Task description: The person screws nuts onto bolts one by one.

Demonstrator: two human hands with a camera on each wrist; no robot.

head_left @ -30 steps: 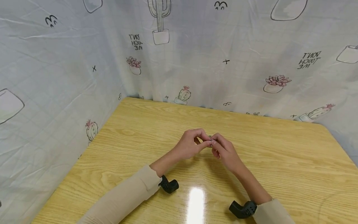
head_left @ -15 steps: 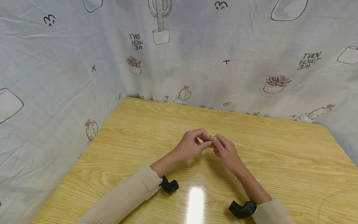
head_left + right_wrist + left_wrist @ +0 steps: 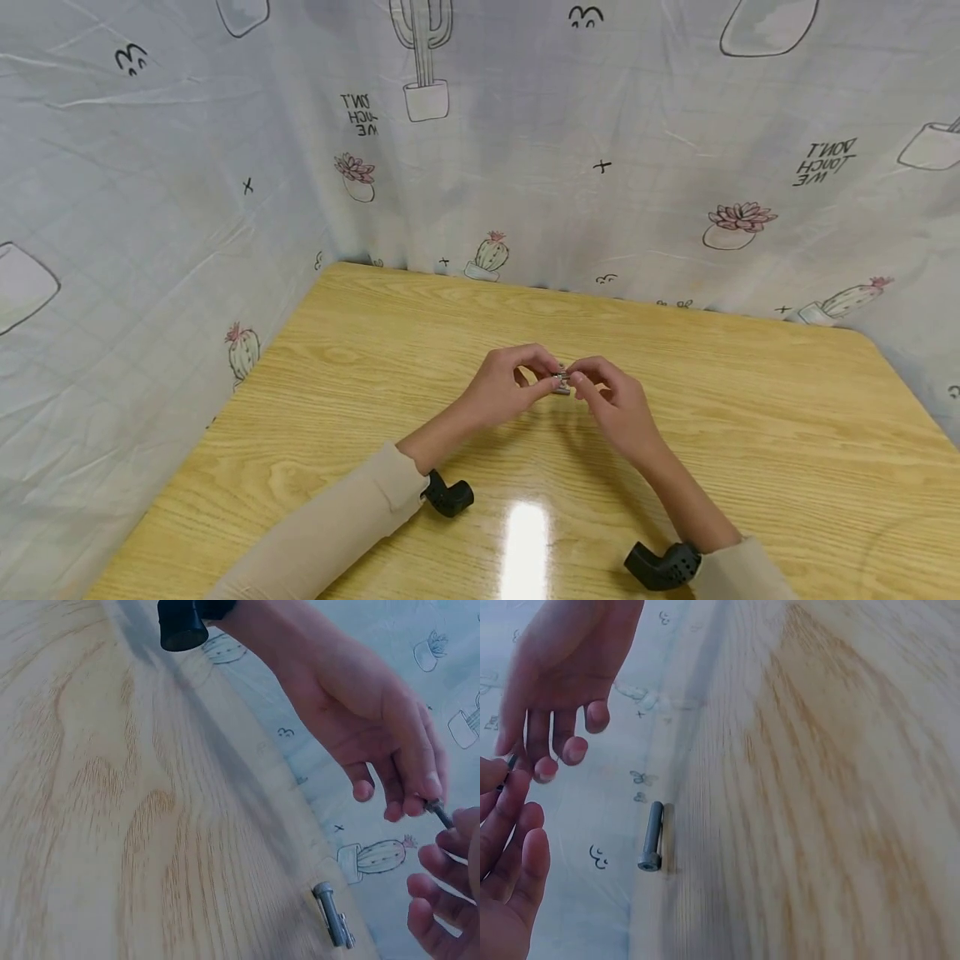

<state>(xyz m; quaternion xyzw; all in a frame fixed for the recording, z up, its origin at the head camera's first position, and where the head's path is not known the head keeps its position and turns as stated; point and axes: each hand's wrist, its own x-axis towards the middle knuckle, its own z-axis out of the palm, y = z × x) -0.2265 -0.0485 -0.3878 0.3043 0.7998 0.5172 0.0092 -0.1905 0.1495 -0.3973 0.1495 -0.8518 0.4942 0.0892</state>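
Left hand (image 3: 502, 390) and right hand (image 3: 618, 408) meet above the table in the head view. Between their fingertips is a small thin metal screw (image 3: 442, 816), partly covered by fingers. Left thumb and fingertips pinch one end of it; the right thumb and forefinger pinch the other end. Below the hands a larger socket-head bolt (image 3: 652, 838) lies on the wood, grey and cylindrical. A smaller shiny metal piece (image 3: 346, 930) lies close beside it in the right wrist view; its kind is unclear.
The wood-grain table (image 3: 420, 333) reaches a patterned cloth (image 3: 525, 150) at the back and left. Black wrist cameras (image 3: 450, 497) sit below both hands, next to beige sleeves (image 3: 337, 517). A bright reflection lies on the table near the front.
My right hand has shifted slightly right, and its fingers spread more. More of the metal between and below the fingertips shows. The left hand has barely moved.
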